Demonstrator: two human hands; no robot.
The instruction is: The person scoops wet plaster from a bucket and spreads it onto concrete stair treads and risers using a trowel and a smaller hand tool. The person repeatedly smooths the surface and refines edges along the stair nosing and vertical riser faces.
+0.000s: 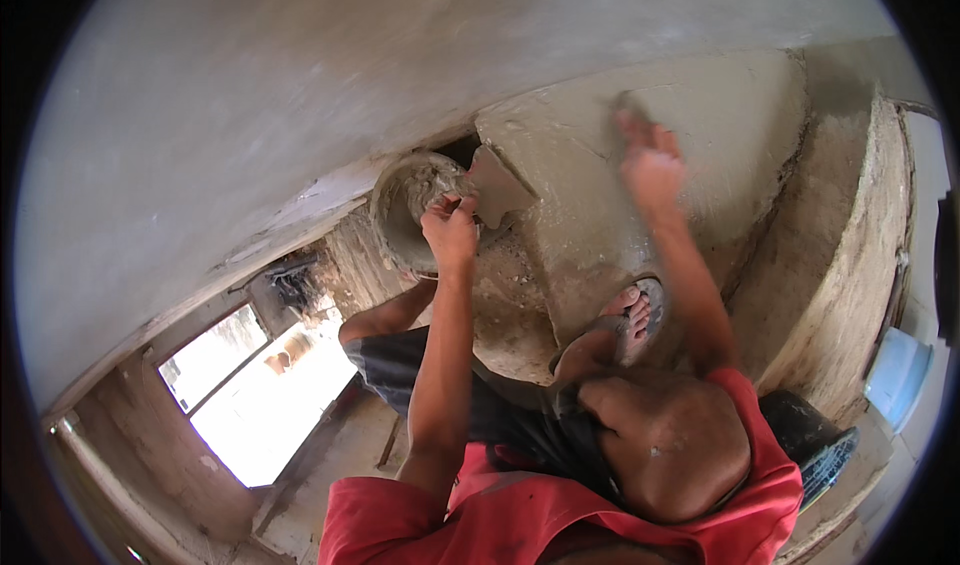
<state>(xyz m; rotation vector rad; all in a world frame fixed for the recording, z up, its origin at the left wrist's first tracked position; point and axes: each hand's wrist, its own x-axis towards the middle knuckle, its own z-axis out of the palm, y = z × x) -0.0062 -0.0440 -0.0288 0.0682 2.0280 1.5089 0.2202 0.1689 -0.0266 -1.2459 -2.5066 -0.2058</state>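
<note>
My left hand (450, 230) is closed, fingers curled, over the near edge of a round bucket (388, 215). What its fingers hold, if anything, I cannot make out. Wet grey mortar (430, 180) lies in the bucket. Beside that hand, a flat grey piece with a curved notch (500, 187) juts from the bucket's right side; whether the hand touches it is unclear. My right hand (654, 170) reaches over a slab coated in smooth wet mortar (740, 105). Motion smears its fingers, and a small dark shape (626, 102) shows at their tips, too blurred to name.
A smooth grey wall (280, 75) rises along the far side. My sandalled foot (635, 320) rests on the slab's near part. Right of it runs a rough raised ledge (840, 235). A light blue tub (898, 377) and a black bucket (800, 430) stand at the right.
</note>
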